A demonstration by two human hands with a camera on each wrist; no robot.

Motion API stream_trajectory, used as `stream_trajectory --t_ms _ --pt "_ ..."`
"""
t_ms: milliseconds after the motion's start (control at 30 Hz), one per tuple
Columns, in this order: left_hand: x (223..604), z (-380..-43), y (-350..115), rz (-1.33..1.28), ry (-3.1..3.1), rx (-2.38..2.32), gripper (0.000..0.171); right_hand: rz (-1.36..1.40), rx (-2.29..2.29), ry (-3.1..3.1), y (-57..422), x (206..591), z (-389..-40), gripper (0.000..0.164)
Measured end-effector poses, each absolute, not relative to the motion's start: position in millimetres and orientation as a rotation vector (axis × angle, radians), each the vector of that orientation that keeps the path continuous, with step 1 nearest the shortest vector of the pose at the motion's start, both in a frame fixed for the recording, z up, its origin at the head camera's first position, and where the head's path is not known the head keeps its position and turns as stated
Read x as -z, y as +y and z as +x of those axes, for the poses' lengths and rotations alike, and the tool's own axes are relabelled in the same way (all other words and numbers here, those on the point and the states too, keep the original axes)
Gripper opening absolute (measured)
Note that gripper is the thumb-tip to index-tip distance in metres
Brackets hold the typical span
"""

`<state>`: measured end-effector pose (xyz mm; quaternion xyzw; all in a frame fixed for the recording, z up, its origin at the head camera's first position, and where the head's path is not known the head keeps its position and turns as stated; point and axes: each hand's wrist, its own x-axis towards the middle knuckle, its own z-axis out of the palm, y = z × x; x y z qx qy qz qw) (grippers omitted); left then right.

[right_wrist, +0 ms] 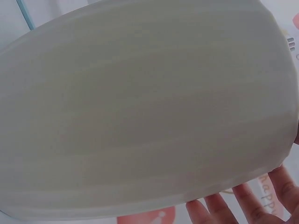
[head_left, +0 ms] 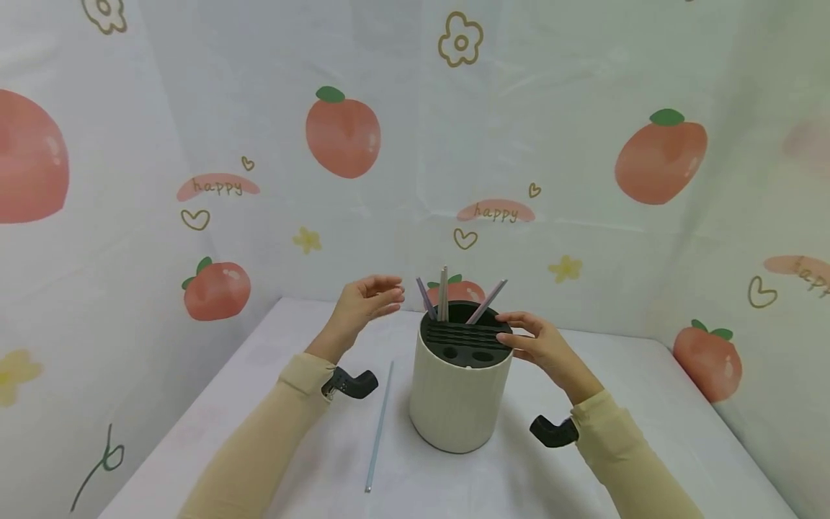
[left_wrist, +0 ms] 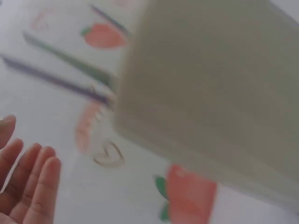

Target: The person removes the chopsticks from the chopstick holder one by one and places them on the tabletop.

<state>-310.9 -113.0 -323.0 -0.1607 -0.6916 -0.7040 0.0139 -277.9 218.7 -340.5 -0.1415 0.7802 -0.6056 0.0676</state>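
R hand (head_left: 545, 349) is on the cream pen holder (head_left: 459, 404): thumb & a finger at the rim on its right side, other fingertips agst the outer wall per the R wrist view. Fingers fairly straight, a light touch w/ a wide spread, nothing pinched that I can see. L hand (head_left: 366, 306) is up in the air just left of the holder's top, fingers loosely bent, gap betw. thumb & fingers, holding nothing.

Holder stands upright on the white table (head_left: 681, 411), approx. mid-table, betw. the 2 hands. Its black insert (head_left: 468, 336) has ridged slots across the middle & 2 round holes on the near side. In the far compartment: a purple stick (head_left: 426, 297) tilted left, pale upright sticks (head_left: 444, 294) (exact no. hard to tell) next to it, & a pinkish stick (head_left: 488, 301) leaning right. A lt. blue stick (head_left: 380, 425) lies on the table left of the holder, well apart from either hand.

Both wrists have blk. units, L one (head_left: 355, 384) & R one (head_left: 554, 432), by cream sleeves (head_left: 266, 432). Behind: white cloth backdrop (head_left: 402, 238) w/ peaches, hearts, flowers & "happy" printed on it.
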Motion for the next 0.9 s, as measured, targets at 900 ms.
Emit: stream_trajectory --t_ms 900 --pt "327 -300 -71 -0.678 -2.149 1.905 0.016 -0.429 1.826 2.353 221 343 -278 0.054"
